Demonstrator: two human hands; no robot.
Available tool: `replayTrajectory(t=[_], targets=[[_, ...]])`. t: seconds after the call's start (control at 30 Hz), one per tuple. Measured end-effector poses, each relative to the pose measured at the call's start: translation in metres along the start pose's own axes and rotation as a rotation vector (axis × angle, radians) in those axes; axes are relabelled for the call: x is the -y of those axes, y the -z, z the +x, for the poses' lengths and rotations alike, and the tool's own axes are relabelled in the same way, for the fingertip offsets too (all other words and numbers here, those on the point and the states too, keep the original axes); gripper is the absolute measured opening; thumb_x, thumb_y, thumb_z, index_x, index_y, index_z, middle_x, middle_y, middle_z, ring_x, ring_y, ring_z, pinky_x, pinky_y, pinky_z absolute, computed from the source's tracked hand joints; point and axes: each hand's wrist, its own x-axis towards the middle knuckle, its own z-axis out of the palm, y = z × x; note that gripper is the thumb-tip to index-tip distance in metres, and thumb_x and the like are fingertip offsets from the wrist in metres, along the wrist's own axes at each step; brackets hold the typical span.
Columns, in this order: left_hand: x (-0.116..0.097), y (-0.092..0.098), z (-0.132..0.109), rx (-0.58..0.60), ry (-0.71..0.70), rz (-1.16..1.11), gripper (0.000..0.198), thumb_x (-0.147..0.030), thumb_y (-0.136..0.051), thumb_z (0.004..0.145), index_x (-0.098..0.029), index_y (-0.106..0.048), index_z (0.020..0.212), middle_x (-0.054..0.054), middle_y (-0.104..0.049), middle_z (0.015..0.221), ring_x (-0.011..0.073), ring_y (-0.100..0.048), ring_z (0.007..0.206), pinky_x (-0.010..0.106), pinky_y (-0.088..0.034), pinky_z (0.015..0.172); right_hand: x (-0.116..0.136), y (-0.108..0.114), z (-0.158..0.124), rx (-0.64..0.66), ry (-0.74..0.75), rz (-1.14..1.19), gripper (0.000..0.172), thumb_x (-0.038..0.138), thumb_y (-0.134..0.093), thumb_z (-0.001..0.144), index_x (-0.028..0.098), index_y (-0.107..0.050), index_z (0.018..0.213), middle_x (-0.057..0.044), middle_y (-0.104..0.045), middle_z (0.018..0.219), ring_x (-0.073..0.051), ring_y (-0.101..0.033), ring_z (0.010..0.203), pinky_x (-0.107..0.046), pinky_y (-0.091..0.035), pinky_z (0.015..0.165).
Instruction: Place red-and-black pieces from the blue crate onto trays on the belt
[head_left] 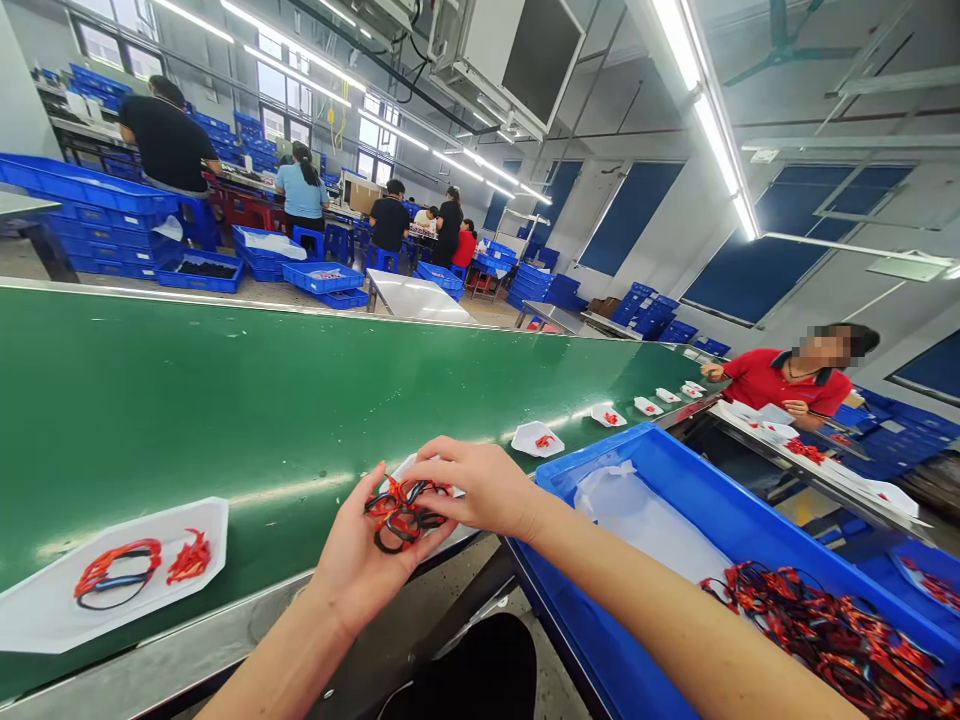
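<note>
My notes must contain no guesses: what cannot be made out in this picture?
Head view: number of looped cables, partly hidden by left hand and right hand.
Head view: leftmost white tray, tip cut off by left edge.
Head view: distant red pieces, too small to count.

Left hand [356,565] and right hand [487,485]: bare. Forearms [637,575]: bare along the visible length. Lower garment [480,665]: plain black cloth, rounded outline.
</note>
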Motion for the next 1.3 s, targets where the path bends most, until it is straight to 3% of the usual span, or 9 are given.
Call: replayTrajectory(t=[0.1, 0.2, 0.3, 0.43, 0.73, 0.93, 1.03, 1.13, 1.3], targets=[[0.002, -0.002, -0.001, 0.016, 0.028, -0.008, 0.023, -0.032, -0.056, 0.082, -0.011, -0.061, 0.09, 0.012, -0.068, 0.085, 0.028, -0.067, 0.083, 0.056, -0.051, 0.082, -0.004, -0.004, 0.004, -0.122, -0.156, 0.214, 0.023, 0.017, -0.052, 0.082, 0.024, -0.07, 0.093, -0.003, -0.066, 0.095, -0.014, -0.059, 0.082, -0.025, -0.045, 0.071], [0.002, -0.003, -0.002, 0.044, 0.057, -0.009, 0.033, -0.034, -0.055, 0.082, -0.01, -0.061, 0.103, 0.016, -0.066, 0.104, 0.0336, -0.063, 0.099, 0.054, -0.051, 0.084, -0.016, -0.002, 0.006, -0.268, -0.461, 0.721, 0.017, 0.025, -0.06, 0.078, 0.019, -0.072, 0.087, -0.004, -0.068, 0.084, -0.012, -0.058, 0.068, -0.022, -0.045, 0.056], [0.002, -0.002, -0.004, 0.062, 0.057, -0.001, 0.04, -0.035, -0.055, 0.082, -0.01, -0.06, 0.112, 0.017, -0.062, 0.117, 0.034, -0.06, 0.106, 0.053, -0.05, 0.087, -0.027, 0.006, 0.005, -0.336, -0.617, 1.195, 0.025, 0.032, -0.073, 0.067, 0.017, -0.071, 0.087, -0.003, -0.068, 0.08, -0.009, -0.056, 0.062, -0.017, -0.043, 0.05], [0.002, -0.003, -0.007, 0.053, 0.018, 0.023, 0.041, -0.034, -0.055, 0.083, -0.011, -0.059, 0.116, 0.017, -0.06, 0.121, 0.0341, -0.058, 0.109, 0.054, -0.049, 0.089, -0.029, 0.014, 0.003, -0.347, -0.592, 1.437, 0.035, 0.029, -0.082, 0.058, 0.016, -0.071, 0.088, -0.002, -0.067, 0.077, -0.006, -0.055, 0.059, -0.015, -0.044, 0.051], [0.001, -0.009, -0.012, 0.04, -0.002, 0.028, 0.041, -0.032, -0.055, 0.083, -0.007, -0.059, 0.116, 0.019, -0.063, 0.115, 0.0332, -0.06, 0.105, 0.054, -0.05, 0.088, -0.024, 0.016, 0.002, -0.274, -0.504, 1.552, 0.033, 0.027, -0.078, 0.067, 0.012, -0.068, 0.096, -0.003, -0.064, 0.078, -0.005, -0.053, 0.06, -0.015, -0.045, 0.058], [0.0, -0.005, -0.012, 0.045, -0.009, 0.005, 0.044, -0.031, -0.055, 0.082, -0.006, -0.056, 0.118, 0.022, -0.06, 0.118, 0.0329, -0.061, 0.105, 0.052, -0.051, 0.086, -0.032, 0.012, 0.004, -0.33, -0.509, 1.338, 0.035, 0.033, -0.072, 0.072, 0.015, -0.067, 0.101, -0.005, -0.066, 0.084, -0.007, -0.053, 0.061, -0.019, -0.045, 0.059], [-0.001, -0.007, -0.013, 0.022, -0.032, -0.024, 0.043, -0.03, -0.055, 0.083, -0.006, -0.055, 0.119, 0.022, -0.06, 0.118, 0.0331, -0.061, 0.105, 0.053, -0.052, 0.085, -0.044, 0.016, 0.005, -0.321, -0.58, 0.712, 0.028, 0.03, -0.053, 0.086, 0.016, -0.065, 0.106, -0.007, -0.069, 0.089, -0.011, -0.058, 0.067, -0.022, -0.046, 0.061], [-0.001, -0.009, -0.014, -0.002, -0.055, -0.055, 0.041, -0.03, -0.054, 0.083, -0.009, -0.055, 0.119, 0.02, -0.06, 0.118, 0.0332, -0.061, 0.105, 0.053, -0.053, 0.083, -0.061, 0.023, 0.002, -0.222, -0.677, 0.019, 0.027, 0.017, -0.045, 0.085, 0.019, -0.069, 0.098, -0.005, -0.071, 0.089, -0.016, -0.063, 0.078, -0.027, -0.047, 0.069], [0.0, -0.009, -0.011, 0.005, -0.037, -0.066, 0.042, -0.03, -0.054, 0.083, -0.007, -0.056, 0.117, 0.021, -0.06, 0.119, 0.0329, -0.06, 0.107, 0.052, -0.053, 0.084, -0.073, 0.031, -0.006, -0.146, -0.732, -0.196, 0.023, 0.012, -0.055, 0.076, 0.018, -0.07, 0.092, -0.009, -0.071, 0.089, -0.023, -0.063, 0.087, -0.033, -0.044, 0.079]])
